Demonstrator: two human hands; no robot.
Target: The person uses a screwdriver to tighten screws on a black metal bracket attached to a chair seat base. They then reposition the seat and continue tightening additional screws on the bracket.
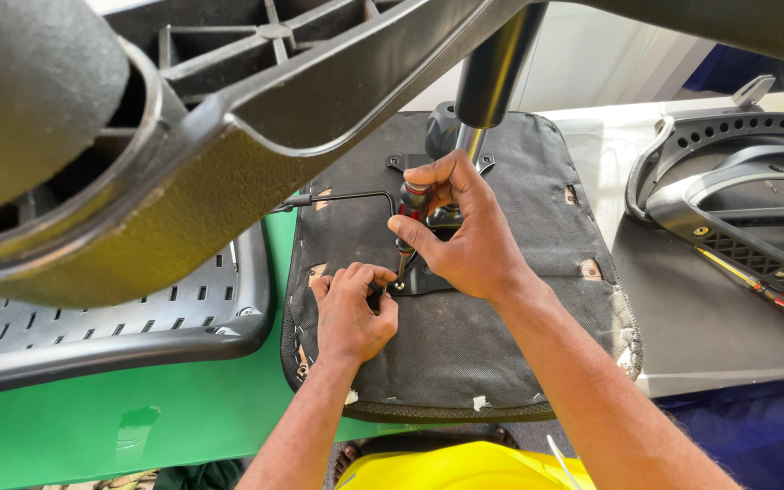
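At the far left a black perforated plastic chair back [120, 318] lies on the green table top [138, 417], and a black ribbed plastic chair base [229, 118] hangs close before the camera. The left hand [353, 313] is curled narrow, its fingertips pressing on the upturned black fabric seat cushion [465, 354] just beside the black metal mounting plate [424, 277]; I cannot tell if it pinches something small. The right hand [465, 231] is closed around the red-and-black handle of a screwdriver [407, 227], whose tip stands at the plate. The left fingers are very near the tip, so I think a slip can hurt them. A tilted shaft may also damage the screw head. At right, a second red-handled screwdriver [764, 292] lies on the grey table [710, 336] beside black curved plastic armrests [737, 191]
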